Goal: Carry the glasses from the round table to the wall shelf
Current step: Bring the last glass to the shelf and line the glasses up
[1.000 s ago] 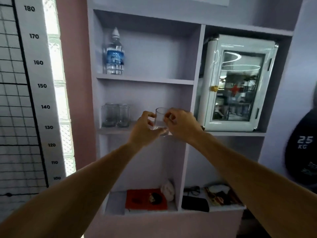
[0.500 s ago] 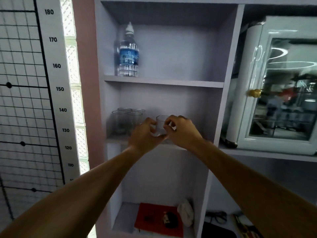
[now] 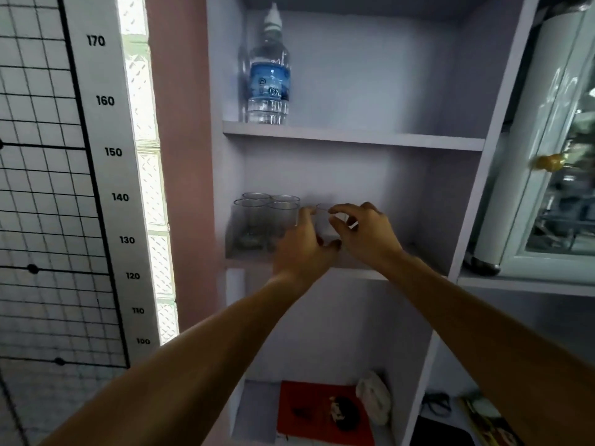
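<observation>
A clear drinking glass [image 3: 324,222] sits between my two hands over the middle board of the lilac wall shelf [image 3: 244,263]. My left hand [image 3: 301,249] wraps its left side and base. My right hand [image 3: 365,233] pinches its right rim with thumb and forefinger, the other fingers spread. My hands hide the bottom of the glass, so I cannot tell whether it rests on the board. Several more clear glasses [image 3: 265,220] stand grouped on the same board, just left of the held one.
A water bottle [image 3: 269,69] stands on the board above. A small glass-door cabinet [image 3: 553,175] fills the compartment to the right. On the bottom board lie a red book [image 3: 325,413] and a white crumpled thing [image 3: 375,397]. A height chart [image 3: 106,156] hangs at left.
I have come closer to the shelf, and my hands have carried the glass in over the middle board, next to the group of glasses. My right fingers have loosened and spread.
</observation>
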